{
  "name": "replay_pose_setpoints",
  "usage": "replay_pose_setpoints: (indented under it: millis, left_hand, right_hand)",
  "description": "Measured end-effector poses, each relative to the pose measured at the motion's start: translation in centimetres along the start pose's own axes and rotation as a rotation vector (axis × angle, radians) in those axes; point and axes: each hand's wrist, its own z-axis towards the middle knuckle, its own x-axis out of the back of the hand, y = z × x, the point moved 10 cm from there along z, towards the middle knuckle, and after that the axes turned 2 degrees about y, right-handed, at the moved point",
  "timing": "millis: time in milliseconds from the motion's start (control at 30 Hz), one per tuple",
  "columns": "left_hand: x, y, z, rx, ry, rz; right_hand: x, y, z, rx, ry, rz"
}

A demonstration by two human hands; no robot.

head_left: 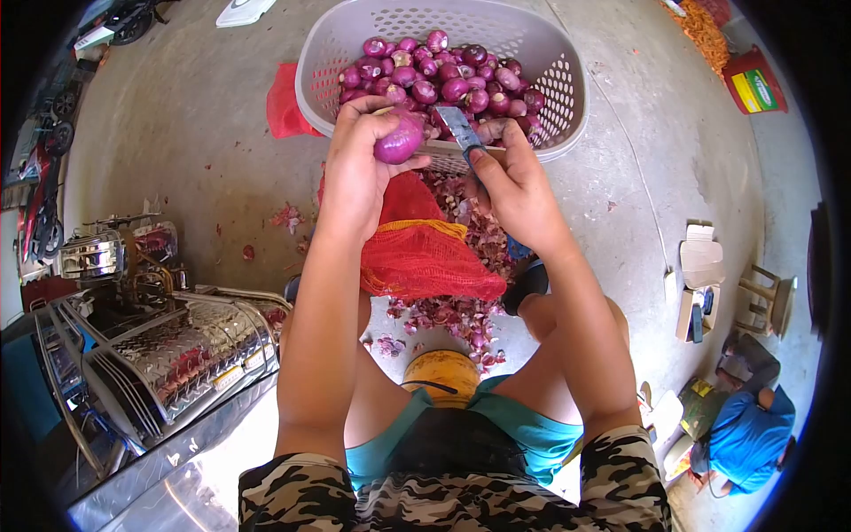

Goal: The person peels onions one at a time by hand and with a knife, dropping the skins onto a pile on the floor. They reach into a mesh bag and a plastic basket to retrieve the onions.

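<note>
My left hand (361,160) is wrapped round a peeled red onion (401,139), held over the near rim of a grey plastic basket (312,66). In my right hand (517,186) is a knife (458,127) with a short, broad, stained blade, pointing up and left toward the onion. The blade and the onion are apart. Many red onions (454,89) lie heaped in the basket beyond both hands. Below my hands, a red mesh bag (430,262) with a yellow edge lies between my legs.
Onion skins (443,315) are strewn over the floor around the bag. At left stands a shiny metal-plated vehicle (186,346). A red bucket (753,82) is at far right. Lower right are a cardboard box (700,266), a wooden stool (762,301) and a person in blue (749,439).
</note>
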Motion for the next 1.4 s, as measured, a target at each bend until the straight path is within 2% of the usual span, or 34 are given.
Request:
replay_pose_setpoints:
  millis: [100,200,233,300,467,667,767,867,967,1000,1100,1200,1300,1400]
  left_hand:
    - [0.4,-1.1,0.1,0.063,0.041,-0.18]
    - [-0.3,-2.9,0.3,0.152,-0.01,-0.301]
    - [-0.5,-3.1,0.5,0.124,-0.031,-0.298]
    - [-1.0,-3.2,0.7,0.069,-0.074,-0.291]
    - [-1.5,-3.2,0.1,0.158,-0.091,-0.421]
    - [-1.6,-2.8,0.2,0.149,-0.124,-0.441]
    - [-1.4,-2.2,0.2,0.1,-0.108,-0.415]
    - [-0.5,-1.6,0.5,-0.009,-0.011,-0.249]
    - [0.0,-1.1,0.4,-0.085,0.048,-0.123]
    - [-0.1,-1.0,0.3,-0.082,0.048,-0.123]
    - [-0.1,-1.3,0.2,-0.051,0.044,-0.176]
    - [-0.1,-1.4,0.2,-0.043,0.017,-0.257]
    - [0.0,-1.4,0.4,-0.059,0.002,-0.304]
    - [0.6,-1.5,0.7,-0.082,0.031,-0.296]
  right_hand:
    - [-0.5,-0.8,-0.4,-0.028,0.004,0.161]
    - [-1.7,-0.7,-0.6,-0.044,-0.035,0.29]
    - [-2.2,-0.5,-0.6,-0.047,-0.057,0.326]
    - [-2.7,-0.2,-0.7,-0.054,-0.083,0.327]
    - [-2.9,-0.4,-0.8,-0.041,-0.081,0.341]
    - [-2.5,-0.2,-0.9,-0.038,-0.069,0.316]
    - [-1.4,-0.4,-1.0,-0.025,0.003,0.178]
    - [-1.0,-2.1,-1.6,0.134,0.098,0.05]
    - [-2.0,-2.7,-2.0,0.327,0.089,-0.093]
    - [-2.2,-2.5,-1.9,0.311,0.069,-0.163]
    - [-1.8,-1.3,-1.6,0.092,0.131,-0.086]
    - [-1.1,0.3,-1.3,0.019,0.171,-0.127]
    - [-1.1,-0.2,-1.4,0.024,0.178,-0.088]
    - [-0.7,-0.9,-2.0,0.121,0.237,-0.073]
